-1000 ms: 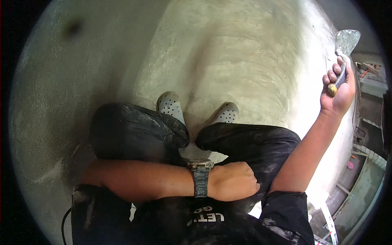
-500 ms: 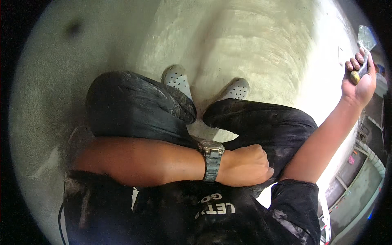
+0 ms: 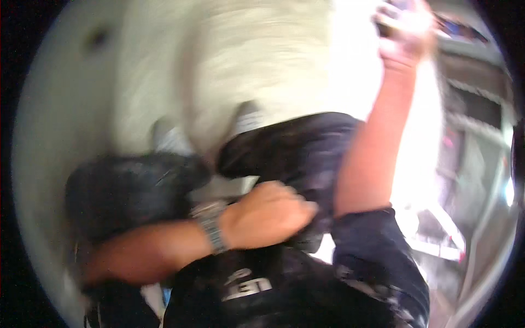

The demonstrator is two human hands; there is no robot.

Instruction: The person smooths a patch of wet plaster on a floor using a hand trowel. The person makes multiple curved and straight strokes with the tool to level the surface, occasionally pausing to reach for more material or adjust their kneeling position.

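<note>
My right arm is stretched out toward the far right, where my right hand is closed around a trowel. Blur and glare hide most of the tool; its dark handle end shows beside the fingers, and the blade cannot be made out. My left forearm lies across my lap, a metal-band wristwatch on the wrist. The left hand is curled into a fist, back upward, in front of my dark shirt. Nothing sticks out of it, though its palm is hidden.
My bent knees in black trousers and light perforated clogs are in front of me on a pale, smeared plaster-like surface. Strong light whitens its right part. Blurred grey structures and a white frame stand along the right.
The view has swung, so my body and legs appear farther left and lower. My right hand with the trowel now appears higher and farther left. The left fist has shifted little against my lap.
</note>
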